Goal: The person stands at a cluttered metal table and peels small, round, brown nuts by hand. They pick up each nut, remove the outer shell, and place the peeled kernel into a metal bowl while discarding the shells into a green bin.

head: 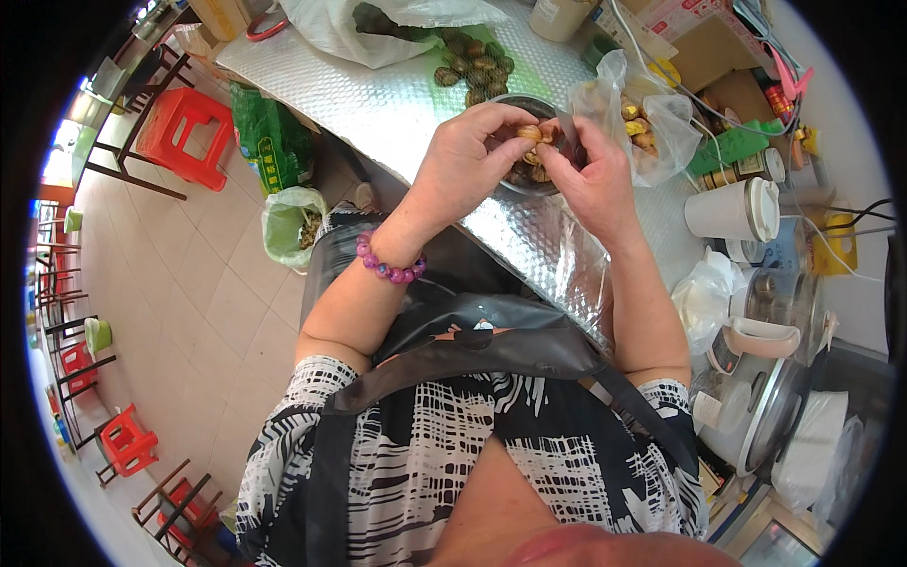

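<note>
Above a round metal bowl (524,190), my left hand (471,152) pinches a partly peeled, yellow-brown nut (528,132), apparently a chestnut. My right hand (596,181) holds a knife, its grey blade (570,133) showing beside the index finger. The right thumb touches the nut. More yellow-brown pieces lie in the bowl, partly hidden by the hands. Just beyond the bowl, dark brown nuts (479,65) lie in a heap at a green mesh bag (443,83). To the right of my right hand, a clear plastic bag (669,149) contains yellowish nuts (635,122).
Silvery padded foil (340,92) covers the table. A white lidded cup (723,209), a green bottle (730,149) and a glass kettle (779,312) crowd the right side. On the floor at left stand a bag of brown scraps (290,225), a green sack (269,142) and a red stool (188,135).
</note>
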Demonstrator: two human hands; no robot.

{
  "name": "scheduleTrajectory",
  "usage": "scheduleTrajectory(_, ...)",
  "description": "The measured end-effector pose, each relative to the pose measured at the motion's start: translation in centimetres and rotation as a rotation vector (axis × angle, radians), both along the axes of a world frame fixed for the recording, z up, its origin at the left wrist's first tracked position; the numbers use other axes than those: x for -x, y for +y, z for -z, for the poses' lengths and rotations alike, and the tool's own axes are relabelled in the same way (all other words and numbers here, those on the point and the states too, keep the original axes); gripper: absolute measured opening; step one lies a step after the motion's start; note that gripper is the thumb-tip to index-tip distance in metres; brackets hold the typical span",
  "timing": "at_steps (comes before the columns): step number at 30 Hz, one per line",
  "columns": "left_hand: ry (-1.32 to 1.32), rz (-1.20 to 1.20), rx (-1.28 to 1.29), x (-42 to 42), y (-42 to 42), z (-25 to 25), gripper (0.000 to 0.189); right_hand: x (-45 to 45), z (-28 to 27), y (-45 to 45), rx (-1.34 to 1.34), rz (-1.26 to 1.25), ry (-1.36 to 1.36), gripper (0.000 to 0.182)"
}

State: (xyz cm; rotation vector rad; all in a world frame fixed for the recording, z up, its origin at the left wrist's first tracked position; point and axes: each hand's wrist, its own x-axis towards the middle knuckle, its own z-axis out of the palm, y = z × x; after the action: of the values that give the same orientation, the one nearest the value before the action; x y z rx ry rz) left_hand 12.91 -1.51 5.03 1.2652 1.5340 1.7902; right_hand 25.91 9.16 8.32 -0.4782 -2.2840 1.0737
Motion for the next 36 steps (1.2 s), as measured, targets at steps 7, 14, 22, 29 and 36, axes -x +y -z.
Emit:
scheduleTrajectory(7,-0.335,0.155,0.063,0.0,0.2,0.1,0.02,0.1,0.3,0.1,0.013,0.019,0.058,0.015)
scheduleTrajectory(14,-0.688,0.075,-0.022,0.6,0.7,0.6,0.019,-0.3,0.9,0.1,0.131,0.088,0.138,0.013)
scheduleTrajectory(22,-0.988,0.226,-0.2,3.5,-0.7,1.5,0.024,0.0,0.8,1.0,-0.078,0.082,-0.057,0.016)
scheduleTrajectory(29,-0.822,0.183,-0.001,1.7,-0.9,1.4,0.021,0.0,0.1,0.1,0.039,0.073,0.038,0.021)
scheduleTrajectory(36,-0.665,0.252,0.056,-0.4,-0.5,0.5,0.021,-0.1,-0.2,-0.2,-0.14,-0.095,0.061,0.025)
